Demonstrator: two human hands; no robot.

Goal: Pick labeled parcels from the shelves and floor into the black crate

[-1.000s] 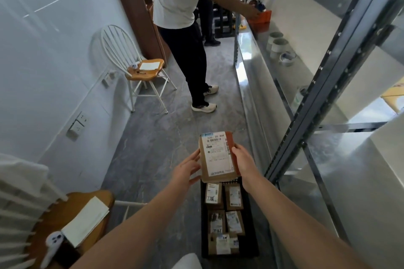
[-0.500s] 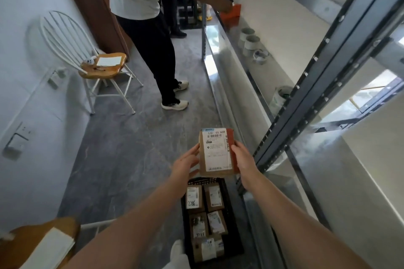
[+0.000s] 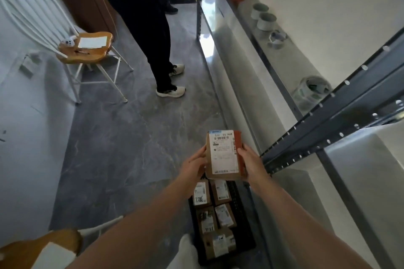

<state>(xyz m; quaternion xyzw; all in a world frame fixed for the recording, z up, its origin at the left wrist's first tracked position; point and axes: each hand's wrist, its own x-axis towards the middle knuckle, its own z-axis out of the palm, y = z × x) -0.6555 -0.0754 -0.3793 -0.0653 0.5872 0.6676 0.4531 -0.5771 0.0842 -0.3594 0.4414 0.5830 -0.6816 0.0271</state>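
Note:
I hold a brown parcel (image 3: 223, 155) with a white shipping label between both hands, label up, above the far end of the black crate (image 3: 244, 214). My left hand (image 3: 193, 165) grips its left edge and my right hand (image 3: 251, 164) grips its right edge. The crate stands on the floor beside the shelf and holds several labeled brown parcels (image 3: 215, 209) laid flat; one reads 7786.
A metal shelving unit (image 3: 317, 129) runs along the right, with tape rolls (image 3: 264, 19) on its shelf. Another person (image 3: 140, 28) stands ahead in the aisle by the shelf. A white chair with a wooden seat (image 3: 85, 50) stands left; a second chair seat (image 3: 39, 249) is at bottom left.
My view has tilted down and swung to the right, so the crate and the person have shifted left in the frame. The parcel stays held in both hands above the crate.

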